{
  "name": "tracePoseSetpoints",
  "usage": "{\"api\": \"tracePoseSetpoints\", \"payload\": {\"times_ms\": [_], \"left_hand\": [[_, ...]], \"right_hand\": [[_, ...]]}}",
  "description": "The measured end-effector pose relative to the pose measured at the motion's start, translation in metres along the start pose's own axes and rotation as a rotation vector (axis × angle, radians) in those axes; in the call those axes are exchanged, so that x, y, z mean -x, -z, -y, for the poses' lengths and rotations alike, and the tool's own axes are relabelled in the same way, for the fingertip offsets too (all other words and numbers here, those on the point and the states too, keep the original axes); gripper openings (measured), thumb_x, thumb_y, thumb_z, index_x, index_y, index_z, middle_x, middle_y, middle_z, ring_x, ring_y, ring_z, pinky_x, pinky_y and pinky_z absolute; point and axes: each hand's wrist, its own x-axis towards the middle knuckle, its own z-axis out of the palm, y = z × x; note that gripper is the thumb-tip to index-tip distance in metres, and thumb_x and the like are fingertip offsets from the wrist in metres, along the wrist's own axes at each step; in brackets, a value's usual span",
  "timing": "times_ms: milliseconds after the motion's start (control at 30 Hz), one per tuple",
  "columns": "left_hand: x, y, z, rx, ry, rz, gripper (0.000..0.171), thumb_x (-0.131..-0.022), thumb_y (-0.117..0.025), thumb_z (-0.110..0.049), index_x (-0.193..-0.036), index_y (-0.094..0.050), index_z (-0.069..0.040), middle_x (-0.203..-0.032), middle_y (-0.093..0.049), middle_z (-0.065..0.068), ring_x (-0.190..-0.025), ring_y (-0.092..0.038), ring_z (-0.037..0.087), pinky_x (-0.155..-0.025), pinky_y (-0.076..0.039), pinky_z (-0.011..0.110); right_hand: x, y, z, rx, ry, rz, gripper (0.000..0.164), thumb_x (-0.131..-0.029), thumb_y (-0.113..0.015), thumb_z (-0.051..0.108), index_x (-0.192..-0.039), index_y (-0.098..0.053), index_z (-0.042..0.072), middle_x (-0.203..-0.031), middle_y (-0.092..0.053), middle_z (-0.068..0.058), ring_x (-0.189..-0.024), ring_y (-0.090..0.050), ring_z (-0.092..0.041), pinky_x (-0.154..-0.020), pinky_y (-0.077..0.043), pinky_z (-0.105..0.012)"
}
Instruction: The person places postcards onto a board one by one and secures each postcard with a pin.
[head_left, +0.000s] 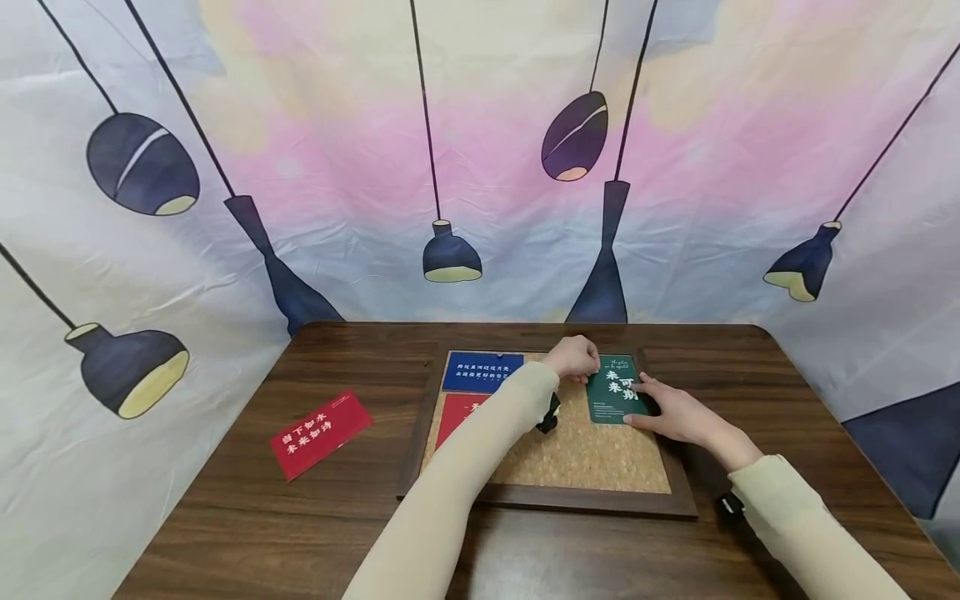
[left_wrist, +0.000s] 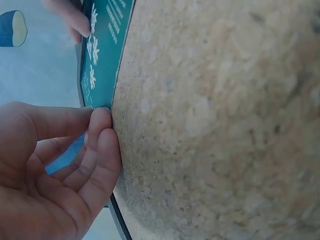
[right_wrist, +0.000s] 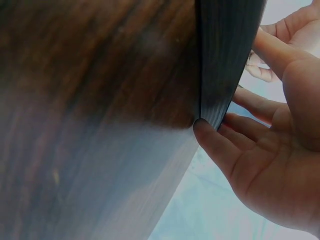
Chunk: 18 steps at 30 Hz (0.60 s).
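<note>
One green card [head_left: 602, 393] lies lengthwise front-to-back (left hand [head_left: 573, 357] pinching its corner, right hand [head_left: 677, 412] spread).

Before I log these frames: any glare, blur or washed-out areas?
Head: soft glare on the tabletop at bottom centre, green card's large characters legible; left wrist: cork board close up and soft, fingers clearer; right wrist: tabletop dark above, pale hazy reflection below, backdrop washed out.

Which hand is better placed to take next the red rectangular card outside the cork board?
Probably the left hand, nearer that red card; the right hand, farther, touches the green rectangular card.
</note>
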Motion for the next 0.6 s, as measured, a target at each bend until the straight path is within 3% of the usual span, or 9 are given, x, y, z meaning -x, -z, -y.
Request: {"api": "tracePoseSetpoints", "payload": {"times_ms": [233,600], "left_hand": [[-0.0053,-0.0042,0.0034,-0.018,0.008,-0.029,0.015,-0.1,-0.06,-0.009,-0.096,-0.073,-0.002,-0.087,-0.069,0.011,-0.062,-0.062,0.017,-0.057,-0.051,0.029],[-0.0017,-0.0058,0.004,-0.006,-0.004,-0.068,0.014,-0.099,-0.064,-0.009,-0.095,-0.075,-0.001,-0.087,-0.07,0.011,-0.064,-0.064,0.019,-0.059,-0.053,0.029]], "right_hand": [[0.0008,0.0003,0.0013,0.008,0.001,-0.003,0.078,-0.096,-0.066,0.047,-0.146,-0.044,-0.008,-0.157,-0.021,-0.037,-0.136,-0.034,-0.057,-0.102,-0.038,-0.066],[0.0022,-0.0001,0.0033,0.009,-0.002,-0.008,0.078,-0.096,-0.066,0.047,-0.146,-0.045,-0.009,-0.157,-0.021,-0.037,-0.136,-0.035,-0.057,-0.101,-0.039,-0.066]]}}
